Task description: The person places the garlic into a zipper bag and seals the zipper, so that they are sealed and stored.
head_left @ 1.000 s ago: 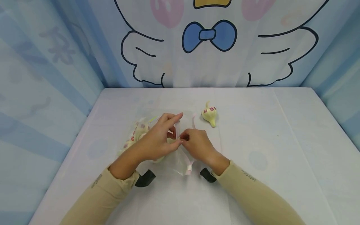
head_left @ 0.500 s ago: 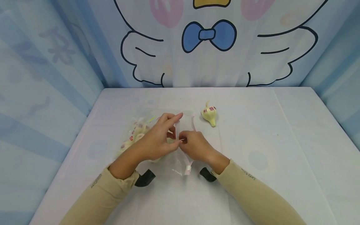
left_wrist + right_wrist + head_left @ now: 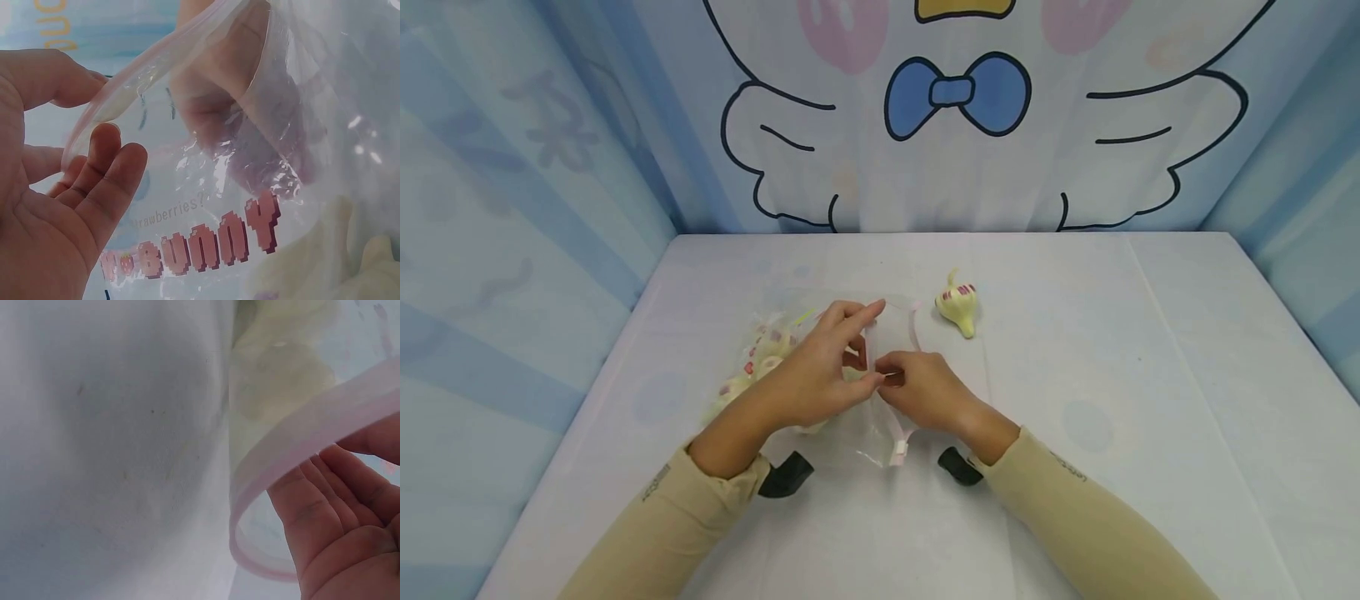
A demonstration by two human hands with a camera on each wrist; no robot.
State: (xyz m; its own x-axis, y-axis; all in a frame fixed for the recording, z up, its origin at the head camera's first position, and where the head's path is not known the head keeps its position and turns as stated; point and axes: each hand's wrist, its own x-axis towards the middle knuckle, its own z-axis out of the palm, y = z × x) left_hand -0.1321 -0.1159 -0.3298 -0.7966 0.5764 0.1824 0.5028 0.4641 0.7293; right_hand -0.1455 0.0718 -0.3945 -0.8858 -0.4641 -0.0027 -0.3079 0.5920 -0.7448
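Observation:
A clear zip bag (image 3: 857, 442) with a pale pink zip rim lies mid-table, its mouth facing right. Cream-coloured pieces (image 3: 767, 350) with pink marks fill its left part. My left hand (image 3: 820, 371) holds the bag's rim (image 3: 134, 78) between its fingers, the index finger stretched out. Pink lettering (image 3: 206, 240) reading "BUNNY" runs across the plastic. My right hand (image 3: 925, 387) reaches into the mouth, close to the left thumb. In the right wrist view its fingers (image 3: 306, 506) are fairly straight behind the rim; I see nothing held in them.
Beyond the right hand lies a pale yellow, garlic-shaped piece (image 3: 957, 307) with reddish-purple marks. A white cloth covers the table (image 3: 1112, 350). A patterned curtain (image 3: 955, 167) hangs behind and at both sides. Black wrist mounts (image 3: 786, 475) show below the sleeves.
The right fingers and thumb have parted slightly, and the right forearm has shifted a little to the right. The bag's rim has moved slightly left. The left hand stays almost in place.

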